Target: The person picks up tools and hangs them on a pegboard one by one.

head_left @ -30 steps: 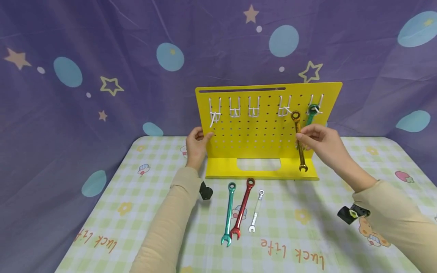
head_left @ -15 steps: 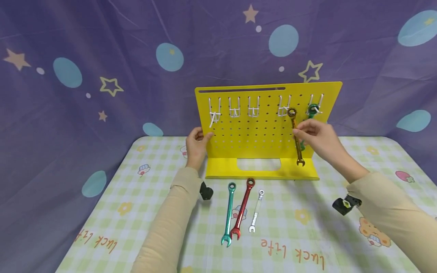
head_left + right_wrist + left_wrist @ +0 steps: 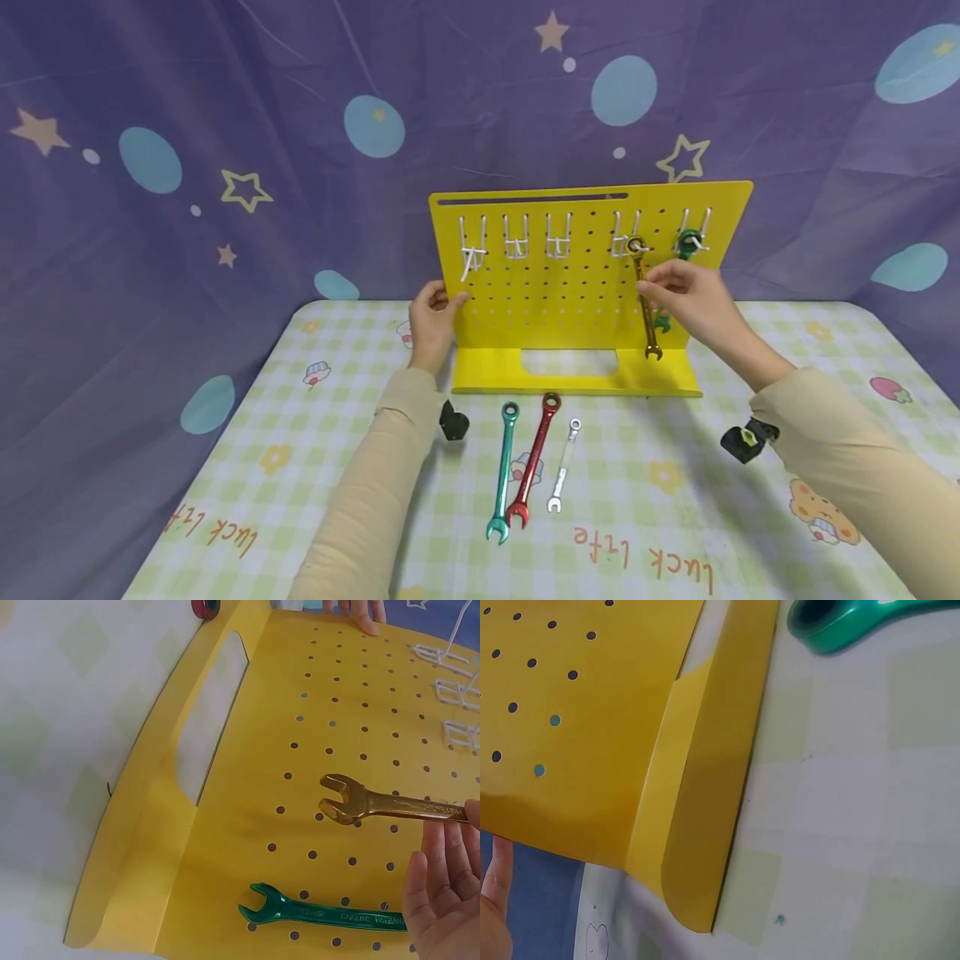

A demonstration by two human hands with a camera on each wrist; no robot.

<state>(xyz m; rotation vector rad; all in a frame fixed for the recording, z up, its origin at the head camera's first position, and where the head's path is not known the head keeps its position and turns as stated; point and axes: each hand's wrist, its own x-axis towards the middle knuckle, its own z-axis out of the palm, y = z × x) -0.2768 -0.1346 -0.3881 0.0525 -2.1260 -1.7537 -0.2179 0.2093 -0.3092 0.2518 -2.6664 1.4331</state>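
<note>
While the left hand point(image 3: 435, 325) grips — seemingly steadies — the board point(image 3: 576, 276), the right hand point(image 3: 694, 302) pinches a gold wrench point(image 3: 648, 317). Above that hand: a hook point(image 3: 621, 240).

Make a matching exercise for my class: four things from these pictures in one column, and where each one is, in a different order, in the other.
Things
1. gold wrench
2. dark green wrench
3. red wrench
4. left hand

Places
A. on the tablecloth, between the teal wrench and silver wrench
B. at the left edge of the yellow pegboard
C. on the rightmost white hook
D. pinched in the right hand

Right pairs: 1-D, 2-C, 3-A, 4-B
</note>
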